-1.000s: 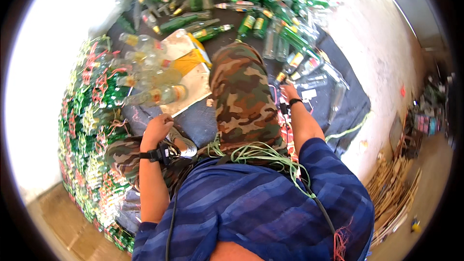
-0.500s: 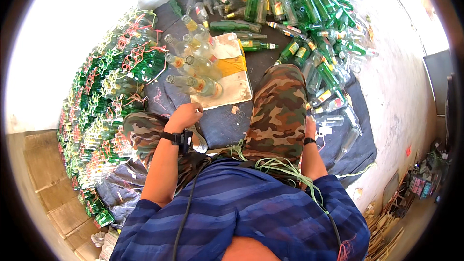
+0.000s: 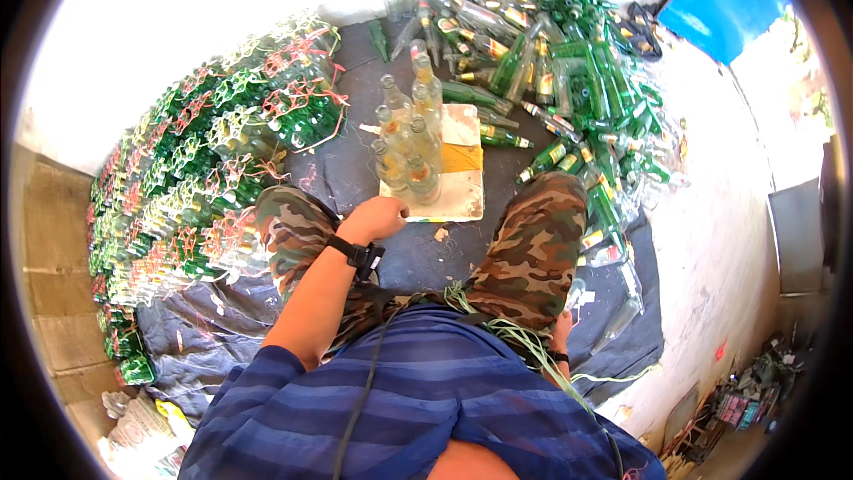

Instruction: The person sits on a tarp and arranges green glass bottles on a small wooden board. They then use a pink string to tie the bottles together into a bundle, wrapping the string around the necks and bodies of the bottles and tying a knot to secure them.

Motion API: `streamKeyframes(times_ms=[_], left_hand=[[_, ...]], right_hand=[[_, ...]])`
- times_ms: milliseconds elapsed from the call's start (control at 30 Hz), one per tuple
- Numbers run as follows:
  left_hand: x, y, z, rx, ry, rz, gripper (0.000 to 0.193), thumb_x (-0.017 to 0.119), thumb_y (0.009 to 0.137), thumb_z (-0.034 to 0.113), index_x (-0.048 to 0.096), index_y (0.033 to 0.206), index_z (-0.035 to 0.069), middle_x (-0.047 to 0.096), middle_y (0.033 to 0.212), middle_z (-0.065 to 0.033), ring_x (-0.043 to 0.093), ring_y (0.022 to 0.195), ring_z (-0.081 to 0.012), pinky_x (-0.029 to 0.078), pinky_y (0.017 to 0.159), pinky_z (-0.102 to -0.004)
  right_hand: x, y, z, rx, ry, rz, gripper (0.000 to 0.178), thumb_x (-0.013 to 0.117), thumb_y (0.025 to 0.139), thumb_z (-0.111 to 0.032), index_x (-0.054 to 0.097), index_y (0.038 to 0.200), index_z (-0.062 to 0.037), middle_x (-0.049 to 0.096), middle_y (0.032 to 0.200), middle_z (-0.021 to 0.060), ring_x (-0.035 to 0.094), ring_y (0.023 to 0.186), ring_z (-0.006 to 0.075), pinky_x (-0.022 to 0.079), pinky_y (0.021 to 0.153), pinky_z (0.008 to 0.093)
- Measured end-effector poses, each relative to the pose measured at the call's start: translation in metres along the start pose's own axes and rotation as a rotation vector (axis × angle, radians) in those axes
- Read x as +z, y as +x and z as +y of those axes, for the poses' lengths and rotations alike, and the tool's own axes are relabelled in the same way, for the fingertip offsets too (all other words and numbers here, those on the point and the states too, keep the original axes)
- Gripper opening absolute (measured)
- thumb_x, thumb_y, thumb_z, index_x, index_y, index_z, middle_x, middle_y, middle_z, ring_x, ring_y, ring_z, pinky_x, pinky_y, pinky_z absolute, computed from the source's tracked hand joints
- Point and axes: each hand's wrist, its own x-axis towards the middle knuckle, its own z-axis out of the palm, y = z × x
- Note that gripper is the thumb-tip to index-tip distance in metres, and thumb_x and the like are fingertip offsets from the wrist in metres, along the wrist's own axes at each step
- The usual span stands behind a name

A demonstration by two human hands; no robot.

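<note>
Bright daylight — left wall (image 3: pixel 151 44) blown out, fisheye-bent edges, black corners

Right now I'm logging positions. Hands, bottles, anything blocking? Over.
Left hand by near left corner of board. Clear bottles upright on it. Right hand beside right leg, partly hidden.

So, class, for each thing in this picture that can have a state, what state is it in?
Clear bottles: standing upright, grouped on the board
Board: lying flat
Loose bottles: heaped, many on their sides
Bundled bottles: tied with coloured strands
Dark sheet: spread out, wrinkled at left
Left hand: fingers curled
Right hand: partly hidden, grip unclear
</note>
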Motion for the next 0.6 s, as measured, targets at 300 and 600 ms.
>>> streamKeyframes(times_ms=[300,600], left_hand=[[0.006,-0.004,-0.004,0.101,0.042,0.029,0.027,0.062,0.085,0.021,0.073,0.107,0.009,0.073,0.099,-0.0170,0.069,0.096,-0.0364,0.054,0.085,-0.0454],[0.024,-0.012,-0.018,0.252,0.073,0.210,0.023,0.063,0.080,0.022,0.075,0.094,0.010,0.072,0.090,-0.0177,0.069,0.088,-0.0403,0.054,0.072,-0.0515]], right_hand=[[-0.003,0.014,-0.026,-0.210,-0.634,0.339,0.037,0.073,0.082,-0.027,0.064,0.090,0.0084,0.068,0.081,0.0156,0.060,0.068,0.0271,0.047,0.064,0.0457],[-0.039,0.028,-0.024,-0.355,-1.192,0.299,0.032,0.067,0.087,-0.024,0.065,0.092,0.0069,0.068,0.086,0.0178,0.063,0.076,0.0330,0.049,0.068,0.0473]])
